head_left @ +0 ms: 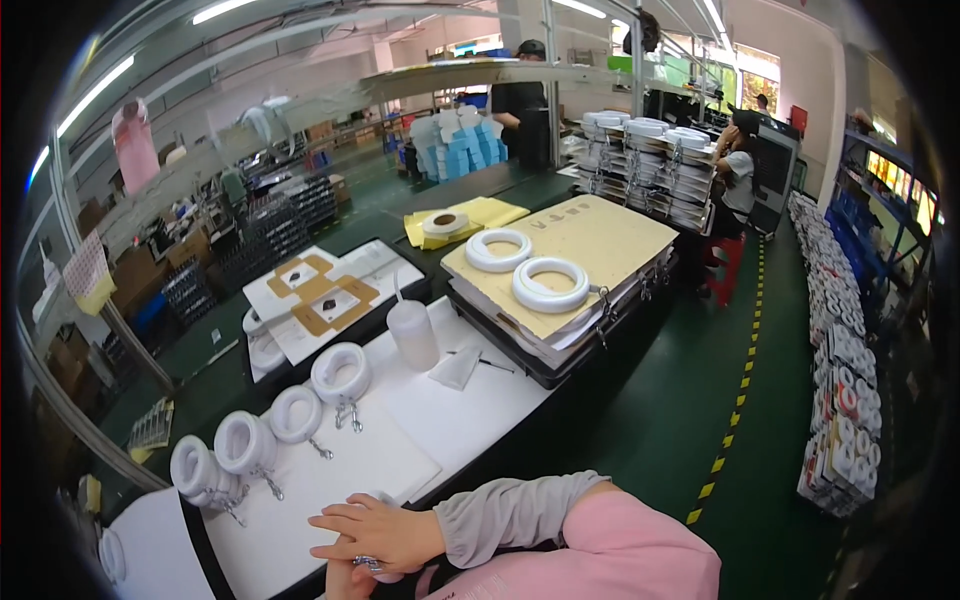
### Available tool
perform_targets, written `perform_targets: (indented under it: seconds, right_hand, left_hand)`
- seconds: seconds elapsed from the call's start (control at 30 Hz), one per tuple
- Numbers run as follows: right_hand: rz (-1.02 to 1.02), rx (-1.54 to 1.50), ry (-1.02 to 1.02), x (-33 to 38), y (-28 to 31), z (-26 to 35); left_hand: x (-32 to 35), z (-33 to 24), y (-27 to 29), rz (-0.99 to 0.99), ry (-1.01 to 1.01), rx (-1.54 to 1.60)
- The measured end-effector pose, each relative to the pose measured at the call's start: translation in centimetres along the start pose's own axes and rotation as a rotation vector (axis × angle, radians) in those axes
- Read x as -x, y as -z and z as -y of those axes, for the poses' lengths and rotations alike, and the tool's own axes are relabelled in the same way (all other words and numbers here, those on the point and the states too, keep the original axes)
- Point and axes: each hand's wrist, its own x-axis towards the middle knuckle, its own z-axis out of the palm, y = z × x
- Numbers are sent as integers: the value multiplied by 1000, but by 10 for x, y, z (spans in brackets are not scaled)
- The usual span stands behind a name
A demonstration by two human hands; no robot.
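Note:
At the front edge of the white worktop, my right hand (395, 535) lies across my left hand (342, 578), its fingers long and somewhat apart. Between them shows part of a white coil with a metal clasp (368, 563), mostly covered by the right hand. The left fingers are hidden beneath. Left of my hands, a row of white coils with metal clasps stands on the worktop, among them a near stack (196, 470), a second stack (244, 443), a single coil (296, 414) and a far stack (341, 373).
A white squeeze bottle (412, 335) stands beyond, near a pen (495, 365). A black tray with white and brown card pieces (318, 300) lies behind. Two white coils (550, 285) rest on a cardboard-topped pile (590, 235). Yellow-black tape (735, 420) marks the floor; packed stacks (845, 400) line the right.

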Motion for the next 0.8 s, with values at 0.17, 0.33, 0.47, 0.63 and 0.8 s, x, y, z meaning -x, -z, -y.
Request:
perform_targets:
  seconds: [0.17,0.33,0.47,0.63,0.8]
  right_hand:
    - [242,-139,30,15,-1,4]
    - [196,-211,-190,64,-47,-1]
    - [211,-470,-222,80,-62,0]
    - [-316,-969,-699,108,-14,-15]
    - [-1054,-1240,-1006,157,42,-48]
  left_hand:
    - [7,10,1,-185,62,172]
    - [0,62,17,-302,192,357]
    - [4,67,6,-227,252,398]
    - [-5,49,20,-142,444,-98]
    - [38,7,50,-275,535,-117]
